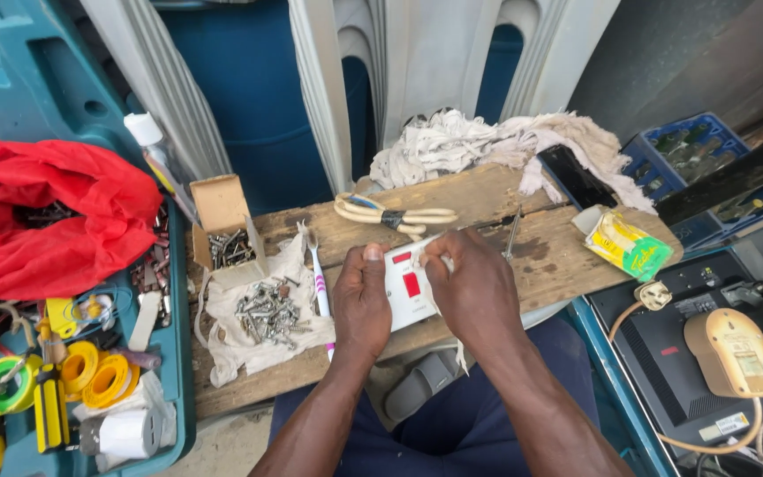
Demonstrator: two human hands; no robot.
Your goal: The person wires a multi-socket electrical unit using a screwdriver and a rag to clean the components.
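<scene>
Head view: we clamp both hands on the white rectangular plastic switch plate with red rocker above the wooden plank counter; left hand grips its left edge, right hand its upper right, long axis upright between them.

A weathered wooden plank serves as a workbench in soft daylight, with stacked white plastic chairs and a dark blue barrel standing close behind it. To the left sits an open teal tool case with a red cloth and rolls of yellow tape in it. To the right are blue bottle crates and a grey wall, with bare concrete floor showing below the plank.
</scene>
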